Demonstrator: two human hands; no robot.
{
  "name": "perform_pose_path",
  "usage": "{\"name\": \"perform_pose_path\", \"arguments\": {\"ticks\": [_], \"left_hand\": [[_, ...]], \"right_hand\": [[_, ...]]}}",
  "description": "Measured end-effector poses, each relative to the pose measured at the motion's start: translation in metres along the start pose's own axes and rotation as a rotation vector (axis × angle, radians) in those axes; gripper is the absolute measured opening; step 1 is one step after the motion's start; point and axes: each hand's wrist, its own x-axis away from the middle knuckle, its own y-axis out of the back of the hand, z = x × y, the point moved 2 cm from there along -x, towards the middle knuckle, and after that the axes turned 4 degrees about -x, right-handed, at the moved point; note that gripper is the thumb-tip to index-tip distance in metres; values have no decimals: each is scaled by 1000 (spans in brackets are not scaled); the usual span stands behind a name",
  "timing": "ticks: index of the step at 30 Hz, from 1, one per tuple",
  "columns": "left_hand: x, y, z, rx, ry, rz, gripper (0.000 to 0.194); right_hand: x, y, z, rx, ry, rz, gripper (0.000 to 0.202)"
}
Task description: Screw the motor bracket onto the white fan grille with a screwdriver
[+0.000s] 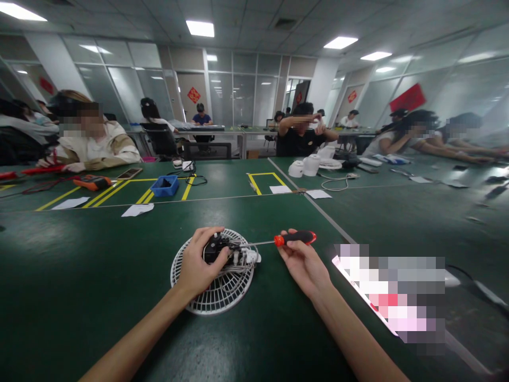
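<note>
Both hands are closed around things, the left on the work and the right on the tool. Thumb and curled fingers of the left hand [201,268] clasp a black motor assembly with pale cables [211,252], which lies over a round white plastic fan grille [218,302]. The right hand [304,260], palm partly open, pinches a red-and-black-handled screwdriver with a thin metal shaft [296,237] between thumb and fingers near its red collar.

What matters is the line of that shaft: it runs almost level across the view, handle at the right, tip pointing left into the assembly's right side, close to the left thumb. Whether the tip sits in a screw cannot be told. The assembly is directly under the left hand and left of the right one.

Farther out on the green tabletop [119,265], a blue plastic bin [166,191] stands ahead and to the left; rounded white plastic parts [310,165] stand ahead and to the right.
</note>
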Motion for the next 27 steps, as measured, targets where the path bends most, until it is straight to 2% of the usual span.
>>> {"name": "perform_pose_path", "arguments": {"ticks": [8,13,21,27], "left_hand": [[-2,0,-1,-5,-6,-3,33],[-3,-1,-2,-1,2,-2,34],[-1,0,0,-3,9,6,35],[-1,1,-3,-2,7,0,34]], "right_hand": [[-1,5,-4,84,-12,8,28],[-3,6,-6,112,-31,-14,37],[-1,6,-6,98,-10,-49,41],[0,4,-4,17,-5,-25,41]]}}
